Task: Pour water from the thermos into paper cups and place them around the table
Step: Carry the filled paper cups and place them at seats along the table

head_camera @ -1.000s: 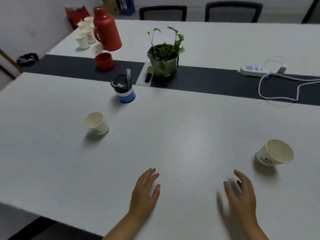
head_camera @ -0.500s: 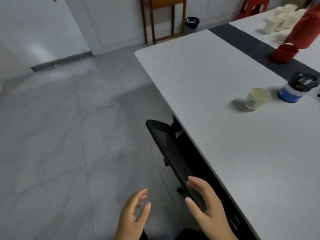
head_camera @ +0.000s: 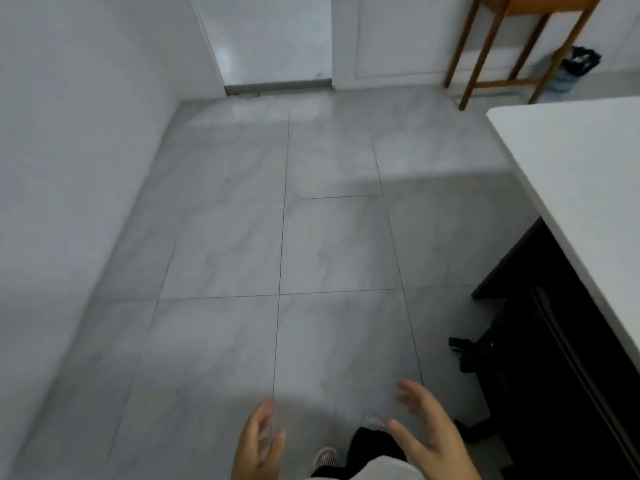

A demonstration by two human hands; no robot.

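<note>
Only the near corner of the white table (head_camera: 581, 174) shows, along the right edge of the head view. No thermos and no paper cups are in sight. My left hand (head_camera: 258, 445) hangs low at the bottom centre over the floor, fingers relaxed and holding nothing. My right hand (head_camera: 426, 434) is beside it, a little higher, fingers spread and empty, left of the table's edge.
Grey tiled floor (head_camera: 277, 254) fills most of the view. A white wall runs down the left and a door (head_camera: 273, 39) stands at the far end. A black chair (head_camera: 554, 358) is tucked under the table. A wooden stand (head_camera: 502, 46) and a small bin (head_camera: 571, 67) are at the back right.
The view has swung left, away from the tabletop to the floor; the cups, thermos and pen holder have left the frame. Both hands stay empty and low in front of me.
</note>
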